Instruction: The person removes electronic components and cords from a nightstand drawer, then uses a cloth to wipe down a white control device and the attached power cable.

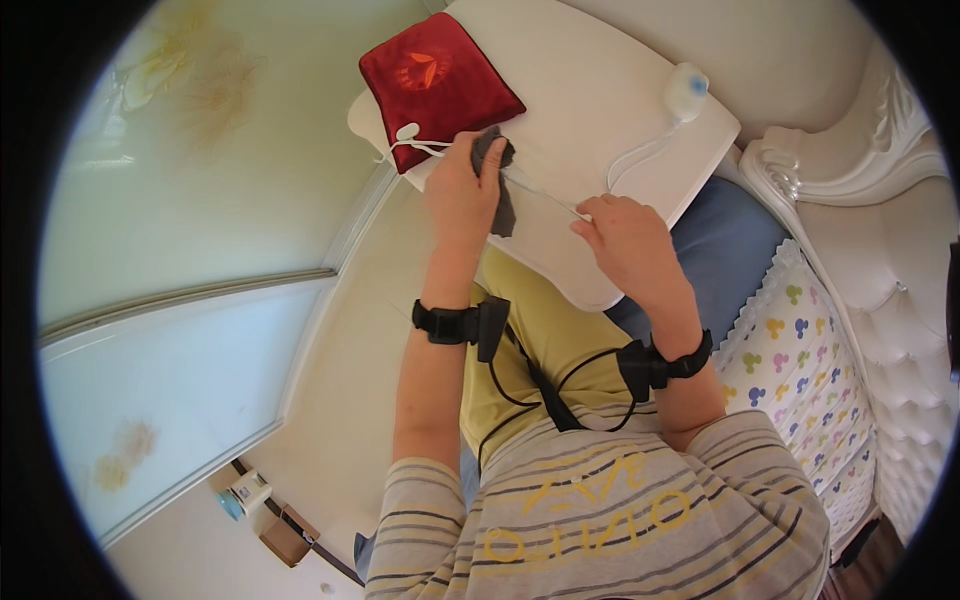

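My left hand [463, 191] grips a dark grey cloth [504, 214], which is folded around a white cord [536, 189]. To the right, my right hand [630, 240] pinches the same cord between thumb and fingertips, and the stretch between my hands is nearly straight. Beyond my right hand the cord loops up to a rounded white device [684, 91] with a blue spot, lying at the far right of the white table [577, 90]. On the left, white cord comes out past my left hand to a small oval white piece [407, 133] resting on a red cushion [450, 67].
Frosted sliding glass doors [225, 172] stand close on the left. A bed with a blue cover [731, 232], a patterned quilt [799, 360] and a tufted headboard [885, 300] lies to the right. A small cardboard box [289, 536] is at the lower left.
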Motion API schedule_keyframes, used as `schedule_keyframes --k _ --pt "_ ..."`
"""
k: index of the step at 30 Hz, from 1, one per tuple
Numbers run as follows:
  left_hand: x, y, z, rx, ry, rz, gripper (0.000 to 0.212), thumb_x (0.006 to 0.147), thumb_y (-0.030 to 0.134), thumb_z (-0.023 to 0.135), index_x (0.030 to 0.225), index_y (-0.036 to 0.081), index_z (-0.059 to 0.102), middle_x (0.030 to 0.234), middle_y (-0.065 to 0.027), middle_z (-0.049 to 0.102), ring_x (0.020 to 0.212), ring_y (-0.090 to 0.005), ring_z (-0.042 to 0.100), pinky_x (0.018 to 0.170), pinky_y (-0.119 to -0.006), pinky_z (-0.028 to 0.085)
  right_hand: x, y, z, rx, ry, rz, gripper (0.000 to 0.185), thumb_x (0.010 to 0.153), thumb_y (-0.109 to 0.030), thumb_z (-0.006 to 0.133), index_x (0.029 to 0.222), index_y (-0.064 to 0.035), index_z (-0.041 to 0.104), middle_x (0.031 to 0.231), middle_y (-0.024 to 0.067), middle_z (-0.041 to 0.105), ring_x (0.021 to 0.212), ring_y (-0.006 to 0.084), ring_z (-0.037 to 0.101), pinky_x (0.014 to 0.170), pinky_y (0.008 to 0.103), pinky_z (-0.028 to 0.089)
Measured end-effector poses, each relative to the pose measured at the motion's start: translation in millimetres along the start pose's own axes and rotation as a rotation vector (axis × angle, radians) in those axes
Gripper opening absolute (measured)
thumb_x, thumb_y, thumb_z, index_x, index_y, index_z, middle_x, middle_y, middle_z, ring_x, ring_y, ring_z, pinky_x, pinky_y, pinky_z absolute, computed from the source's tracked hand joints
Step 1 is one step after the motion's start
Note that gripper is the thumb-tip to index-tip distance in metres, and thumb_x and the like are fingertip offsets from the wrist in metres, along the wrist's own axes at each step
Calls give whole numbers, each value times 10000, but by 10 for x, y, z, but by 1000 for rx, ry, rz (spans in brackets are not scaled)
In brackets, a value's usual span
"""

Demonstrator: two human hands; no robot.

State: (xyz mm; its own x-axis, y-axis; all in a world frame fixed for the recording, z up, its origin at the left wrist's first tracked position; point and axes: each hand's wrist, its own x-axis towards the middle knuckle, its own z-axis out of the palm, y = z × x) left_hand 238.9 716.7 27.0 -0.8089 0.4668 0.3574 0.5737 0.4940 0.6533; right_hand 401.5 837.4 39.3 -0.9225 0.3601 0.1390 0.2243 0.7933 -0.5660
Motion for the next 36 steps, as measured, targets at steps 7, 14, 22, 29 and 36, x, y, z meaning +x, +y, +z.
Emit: schedule_keyframes --k 7,14,22,29,36 --pt "-121 -95 148 10 -50 -29 315 919 380 605 979 72 638 728 -150 644 673 -341 629 595 -382 473 249 -115 399 104 -76 94 197 826 -232 669 825 -41 621 816 121 636 766 342 621 668 433 476" --pt "-63 -774 67 246 45 -5 281 902 355 622 999 92 647 818 -151 660 765 -360 631 653 -413 488 170 -16 482 326 -103 62 157 813 -204 681 864 -57 668 863 96 625 827 316 609 728 400 486" --pt "61 -862 -61 -142 241 -185 367 912 356 630 1044 13 608 921 -137 642 876 -277 624 791 -371 477 131 117 549 304 -16 256 182 883 -224 616 910 -52 670 818 97 651 817 334 623 741 414 495" --pt "127 -60 -250 -509 36 1 395 926 219 604 1257 24 512 1218 -134 556 1119 -224 535 960 -342 416 246 84 321 522 7 280 176 904 -177 590 989 -31 637 795 110 669 731 279 623 676 356 480" --pt "-193 352 -94 -264 -485 229 442 762 39 700 1186 78 582 1071 -106 608 968 -301 596 831 -329 474 260 95 247 882 93 244 119 892 -101 599 940 8 607 755 63 604 691 127 527 661 278 447"
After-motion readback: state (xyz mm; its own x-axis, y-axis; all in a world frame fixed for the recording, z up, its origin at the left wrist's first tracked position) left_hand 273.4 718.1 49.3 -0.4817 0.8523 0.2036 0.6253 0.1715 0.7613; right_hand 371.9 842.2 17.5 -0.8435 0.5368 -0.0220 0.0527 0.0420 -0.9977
